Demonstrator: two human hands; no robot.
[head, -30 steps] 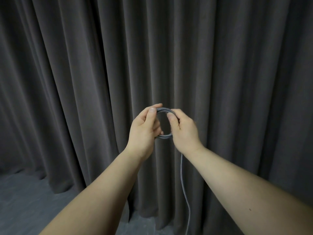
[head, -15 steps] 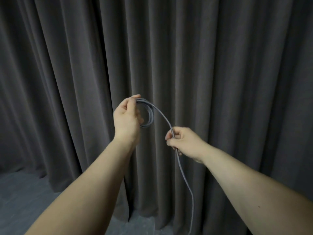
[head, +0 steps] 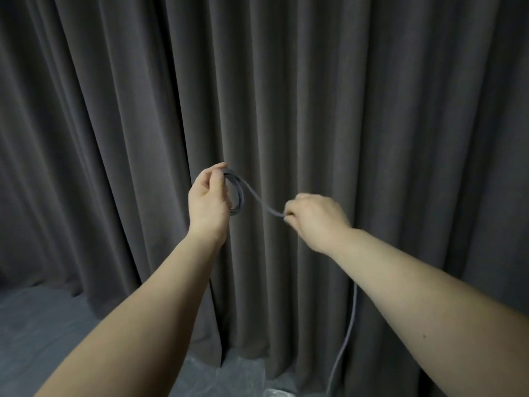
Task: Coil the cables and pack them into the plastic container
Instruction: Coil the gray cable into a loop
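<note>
— Cable (head: 259, 199), grey and braided: where is it?

— In front of the dark curtain (head: 343, 110), held up in the air between both hands. A small coil of a few loops hangs at the left hand (head: 209, 202), and one strand runs from the top of the coil down and across to the right hand (head: 315, 217).

— How is each grip set?

— The left grip pinches the top of the coil between thumb and fingers (head: 219, 167), the loops hanging just beside the palm. The right grip is curled round the strand, fingers closed on it, a bit blurred.

— And the rest of the cable?

— It shows again below the right forearm, hanging down in front of the curtain toward the grey floor (head: 43, 325). Its end is out of view.

— The hands, touching?

— Apart, with the strand stretched between them.
</note>
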